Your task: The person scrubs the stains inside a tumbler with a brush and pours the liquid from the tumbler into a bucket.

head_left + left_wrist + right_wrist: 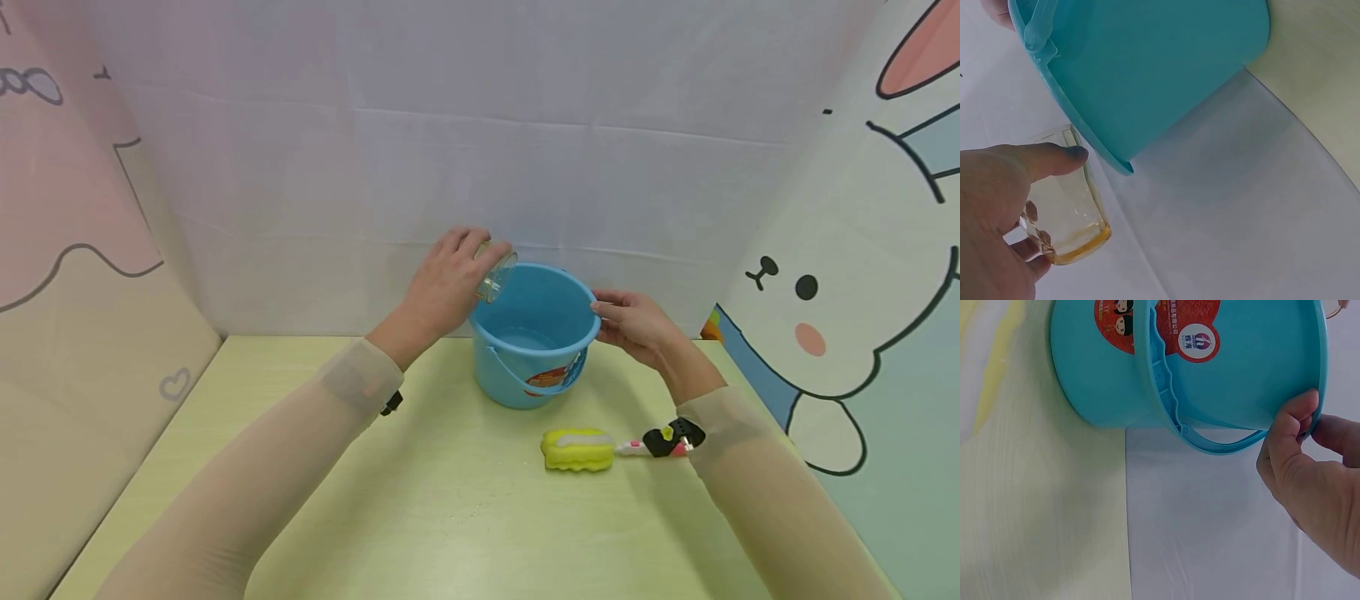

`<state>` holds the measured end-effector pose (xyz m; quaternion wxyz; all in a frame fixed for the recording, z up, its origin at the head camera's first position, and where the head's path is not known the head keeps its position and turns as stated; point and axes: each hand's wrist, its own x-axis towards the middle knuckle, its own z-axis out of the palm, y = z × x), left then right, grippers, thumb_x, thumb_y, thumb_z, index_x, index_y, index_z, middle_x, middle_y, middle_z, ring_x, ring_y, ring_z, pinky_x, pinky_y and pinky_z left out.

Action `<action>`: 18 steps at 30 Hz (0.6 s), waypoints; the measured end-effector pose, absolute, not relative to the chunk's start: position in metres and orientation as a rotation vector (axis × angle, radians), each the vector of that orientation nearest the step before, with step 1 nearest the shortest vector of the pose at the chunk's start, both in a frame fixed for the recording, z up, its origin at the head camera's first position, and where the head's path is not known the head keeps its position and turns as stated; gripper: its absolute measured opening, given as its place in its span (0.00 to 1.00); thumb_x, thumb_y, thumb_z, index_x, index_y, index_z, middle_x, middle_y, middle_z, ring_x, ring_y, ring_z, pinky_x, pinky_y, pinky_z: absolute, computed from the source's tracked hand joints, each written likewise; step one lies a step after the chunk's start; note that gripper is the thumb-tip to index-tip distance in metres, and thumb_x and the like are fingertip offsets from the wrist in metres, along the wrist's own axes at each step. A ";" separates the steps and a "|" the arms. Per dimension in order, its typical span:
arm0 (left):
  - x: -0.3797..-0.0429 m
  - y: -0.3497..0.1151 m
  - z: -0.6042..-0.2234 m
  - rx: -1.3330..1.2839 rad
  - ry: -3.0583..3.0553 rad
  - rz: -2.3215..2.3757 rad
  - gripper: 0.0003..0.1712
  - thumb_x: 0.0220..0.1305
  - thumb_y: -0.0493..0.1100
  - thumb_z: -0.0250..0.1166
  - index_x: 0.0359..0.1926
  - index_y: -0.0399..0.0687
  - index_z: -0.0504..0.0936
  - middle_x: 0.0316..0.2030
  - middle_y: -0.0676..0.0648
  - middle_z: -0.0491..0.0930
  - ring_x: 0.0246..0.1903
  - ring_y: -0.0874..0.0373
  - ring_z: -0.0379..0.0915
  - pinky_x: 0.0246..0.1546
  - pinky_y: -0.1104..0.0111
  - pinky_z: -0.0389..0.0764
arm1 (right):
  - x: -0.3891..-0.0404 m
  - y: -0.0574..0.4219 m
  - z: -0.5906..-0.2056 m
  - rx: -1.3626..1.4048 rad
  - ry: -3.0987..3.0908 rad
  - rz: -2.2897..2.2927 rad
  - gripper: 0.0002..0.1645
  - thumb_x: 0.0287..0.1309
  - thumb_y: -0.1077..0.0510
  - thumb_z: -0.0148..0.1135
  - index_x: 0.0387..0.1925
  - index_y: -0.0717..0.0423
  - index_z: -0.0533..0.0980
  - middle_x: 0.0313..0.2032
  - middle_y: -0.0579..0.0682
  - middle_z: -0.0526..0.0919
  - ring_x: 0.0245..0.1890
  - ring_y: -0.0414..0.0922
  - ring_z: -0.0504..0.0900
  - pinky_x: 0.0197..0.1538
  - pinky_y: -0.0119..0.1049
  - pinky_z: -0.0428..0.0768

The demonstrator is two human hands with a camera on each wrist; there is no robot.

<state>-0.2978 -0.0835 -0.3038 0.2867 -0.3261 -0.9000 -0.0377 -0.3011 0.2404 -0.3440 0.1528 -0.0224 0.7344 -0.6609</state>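
A clear glass cup (pixel 1063 200) with an amber tint at its base is gripped by my left hand (pixel 448 279), fingers and thumb around its sides. The glass tilts over the left rim of a blue bucket (pixel 536 358). Fingers and thumb of my right hand (pixel 1310 456) pinch the bucket's right rim. The bucket stands upright on the table, and its handle (pixel 1225 447) hangs down at the front over a red label (pixel 1194 328). A little clear liquid shows at the bucket's bottom.
A yellow sponge brush (pixel 577 450) with a white and pink handle lies in front of the bucket, partly under my right wrist. The pale table (pixel 420 508) meets a white cloth wall (pixel 465 167) behind. Printed cloth panels stand left and right.
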 end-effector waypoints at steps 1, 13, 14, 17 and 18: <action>-0.298 -0.083 -0.304 -0.873 -2.402 -0.093 0.33 0.70 0.26 0.59 0.72 0.51 0.74 0.65 0.38 0.74 0.68 0.38 0.66 0.71 0.49 0.71 | -0.301 0.240 -0.344 -0.064 2.105 -1.897 0.35 0.83 0.57 0.52 0.81 0.65 0.56 0.69 0.68 0.69 0.46 0.44 0.86 0.49 0.32 0.86; -0.297 -0.081 -0.306 -0.910 -2.354 -0.004 0.31 0.73 0.26 0.59 0.72 0.50 0.74 0.65 0.38 0.74 0.68 0.36 0.66 0.71 0.47 0.70 | -0.301 0.240 -0.344 -0.071 2.102 -1.897 0.34 0.83 0.58 0.52 0.81 0.66 0.57 0.68 0.68 0.69 0.43 0.42 0.86 0.49 0.32 0.86; -0.297 -0.081 -0.307 -0.912 -2.351 0.006 0.31 0.72 0.26 0.60 0.72 0.50 0.74 0.65 0.38 0.74 0.68 0.36 0.66 0.71 0.48 0.70 | -0.301 0.240 -0.343 -0.069 2.103 -1.895 0.34 0.83 0.58 0.52 0.81 0.65 0.57 0.68 0.68 0.69 0.44 0.43 0.86 0.49 0.32 0.86; -0.297 -0.081 -0.307 -0.922 -2.348 0.030 0.32 0.71 0.26 0.62 0.73 0.50 0.74 0.66 0.38 0.74 0.69 0.36 0.65 0.71 0.48 0.69 | -0.301 0.241 -0.343 -0.065 2.109 -1.890 0.34 0.83 0.58 0.52 0.81 0.65 0.57 0.68 0.68 0.70 0.46 0.45 0.86 0.50 0.33 0.86; -0.297 -0.081 -0.307 -0.926 -2.346 0.036 0.33 0.70 0.27 0.63 0.73 0.50 0.74 0.66 0.38 0.73 0.69 0.37 0.65 0.71 0.48 0.69 | -0.301 0.241 -0.343 -0.063 2.110 -1.890 0.34 0.83 0.58 0.52 0.81 0.65 0.57 0.68 0.68 0.70 0.46 0.45 0.86 0.51 0.33 0.86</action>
